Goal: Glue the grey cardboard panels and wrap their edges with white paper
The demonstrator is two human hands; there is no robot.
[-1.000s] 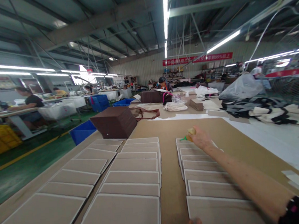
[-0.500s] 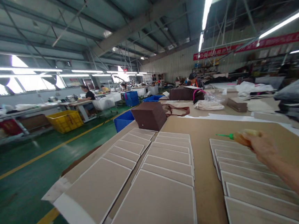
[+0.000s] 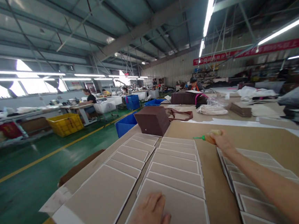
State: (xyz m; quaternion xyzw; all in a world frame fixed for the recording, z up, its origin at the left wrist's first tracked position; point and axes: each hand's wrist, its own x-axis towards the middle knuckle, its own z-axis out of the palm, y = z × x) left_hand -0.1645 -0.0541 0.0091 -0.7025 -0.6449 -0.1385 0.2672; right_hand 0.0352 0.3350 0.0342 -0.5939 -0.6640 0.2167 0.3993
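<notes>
My right hand [image 3: 219,139] is closed round a small squeeze bottle [image 3: 210,137] of amber liquid. The bottle lies on its side in the air, its thin green nozzle pointing left over the far end of the middle row. My left hand [image 3: 150,216] rests with its fingers stretched out on the nearest panel of that middle row of beige panels [image 3: 178,200]. These panels have pale edges and overlap like shingles. Beside them runs a left row of similar panels [image 3: 101,193]. A right row of panels [image 3: 256,200] is partly hidden under my right forearm.
A stack of dark brown pieces [image 3: 152,120] stands at the rows' far end, with a brown strap [image 3: 181,115] behind it. Plastic-wrapped bundles [image 3: 212,109] lie farther back. Blue bin [image 3: 126,124] and yellow crate [image 3: 65,123] stand on the green floor. A person [image 3: 195,85] is at the back.
My left hand has come into view and onto the nearest middle-row panel. My right hand has carried the bottle left, from the right row towards the middle row.
</notes>
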